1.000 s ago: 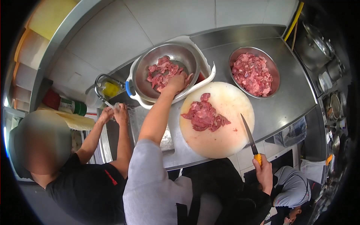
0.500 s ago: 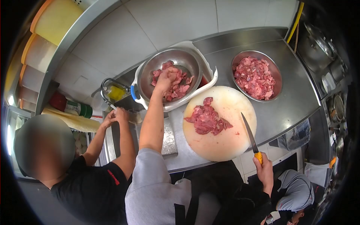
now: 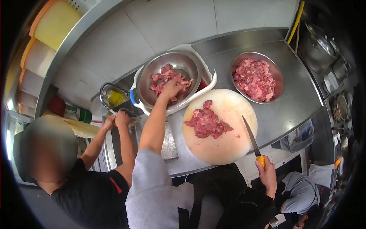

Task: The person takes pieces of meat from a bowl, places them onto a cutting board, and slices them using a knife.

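My left hand (image 3: 172, 88) is down in a steel bowl (image 3: 146, 65), its fingers closed on pieces of raw meat (image 3: 166, 74); the fingertips are partly buried among them. Held in my right hand (image 3: 268, 173) is a knife (image 3: 251, 134) with a yellow handle, its blade pointing away from me over the right edge of the round white cutting board (image 3: 213, 150). A pile of raw red meat (image 3: 207, 123) lies on the board's left half. Beyond the board, to the right, stands a second steel bowl (image 3: 279, 70) heaped with cut meat (image 3: 255, 81).
The left bowl rests in a white tub (image 3: 214, 78) with a blue-marked handle. At left, a co-worker in black (image 3: 91, 194) has both hands at a faucet (image 3: 103, 95) over the sink (image 3: 169, 143). Another person (image 3: 301, 194) is at lower right. Pots (image 3: 318, 45) stand at far right.
My left hand has moved lower in the bowl and reaches into the meat. The knife stays in my right hand. The whole view has shifted slightly.
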The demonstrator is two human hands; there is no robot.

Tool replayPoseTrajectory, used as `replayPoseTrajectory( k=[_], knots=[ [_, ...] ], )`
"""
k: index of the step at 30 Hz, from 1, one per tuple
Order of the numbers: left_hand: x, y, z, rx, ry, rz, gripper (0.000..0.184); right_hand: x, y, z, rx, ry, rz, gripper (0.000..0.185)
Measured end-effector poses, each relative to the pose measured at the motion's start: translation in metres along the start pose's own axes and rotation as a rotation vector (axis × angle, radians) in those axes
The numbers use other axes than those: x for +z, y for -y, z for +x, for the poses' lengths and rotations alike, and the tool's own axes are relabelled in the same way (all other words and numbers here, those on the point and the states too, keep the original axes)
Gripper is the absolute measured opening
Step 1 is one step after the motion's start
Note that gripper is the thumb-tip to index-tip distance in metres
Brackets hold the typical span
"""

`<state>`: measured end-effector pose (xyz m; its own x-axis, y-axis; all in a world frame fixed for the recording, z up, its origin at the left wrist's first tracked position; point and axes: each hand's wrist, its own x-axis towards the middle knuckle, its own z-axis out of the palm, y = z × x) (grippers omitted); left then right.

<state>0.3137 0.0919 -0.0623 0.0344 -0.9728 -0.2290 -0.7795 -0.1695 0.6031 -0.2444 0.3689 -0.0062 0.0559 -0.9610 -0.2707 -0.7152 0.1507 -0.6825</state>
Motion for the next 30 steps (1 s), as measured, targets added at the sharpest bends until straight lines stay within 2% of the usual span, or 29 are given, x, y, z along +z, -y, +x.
replayPoseTrajectory(
  k=[2, 3, 4, 6, 7, 12, 14, 16, 19, 21, 25, 27, 30],
  knots=[
    [0.001, 0.017, -0.002, -0.006, -0.024, -0.850, 0.029, -0.003, -0.002, -0.003, 0.027, 0.003, 0.027, 0.036],
    [-0.011, -0.010, -0.024, 0.004, -0.028, -1.067, 0.028, -0.003, -0.005, -0.003, 0.020, 0.001, 0.031, 0.036],
    [-0.015, -0.016, -0.030, 0.007, -0.039, -1.064, 0.028, -0.003, -0.008, -0.003, 0.021, 0.002, 0.042, 0.036],
    [-0.023, -0.023, -0.037, 0.227, 0.074, -1.416, 0.026, -0.001, -0.009, -0.001, 0.009, 0.007, 0.051, 0.037],
    [-0.023, -0.029, -0.040, 0.289, 0.067, -1.434, 0.025, -0.001, -0.008, 0.000, -0.006, 0.005, 0.048, 0.037],
    [-0.017, -0.060, -0.047, 0.300, 0.008, -1.600, 0.025, 0.002, -0.005, 0.009, -0.053, 0.006, 0.049, 0.037],
    [-0.013, -0.062, -0.046, 0.381, 0.054, -1.660, 0.024, 0.001, -0.001, 0.010, -0.050, 0.026, 0.072, 0.037],
    [-0.012, -0.073, -0.051, 0.352, 0.015, -1.668, 0.024, 0.002, -0.004, 0.009, -0.046, 0.028, 0.073, 0.037],
    [-0.010, -0.078, -0.048, 0.432, 0.094, -1.722, 0.024, 0.004, -0.011, 0.005, -0.034, 0.031, 0.068, 0.037],
    [-0.010, -0.078, -0.047, 0.354, 0.013, -1.650, 0.018, 0.004, -0.014, 0.002, -0.025, 0.027, 0.065, 0.037],
    [-0.001, -0.090, -0.048, 0.396, -0.051, -1.561, 0.014, 0.004, -0.015, -0.005, -0.017, 0.012, 0.090, 0.037],
    [0.005, -0.102, -0.050, 0.350, -0.093, -1.487, 0.011, 0.004, -0.017, -0.007, -0.006, 0.003, 0.093, 0.037],
    [0.013, -0.121, -0.052, 0.327, -0.094, -1.319, 0.020, 0.007, -0.023, -0.007, -0.017, -0.012, 0.090, 0.037]
  ],
)
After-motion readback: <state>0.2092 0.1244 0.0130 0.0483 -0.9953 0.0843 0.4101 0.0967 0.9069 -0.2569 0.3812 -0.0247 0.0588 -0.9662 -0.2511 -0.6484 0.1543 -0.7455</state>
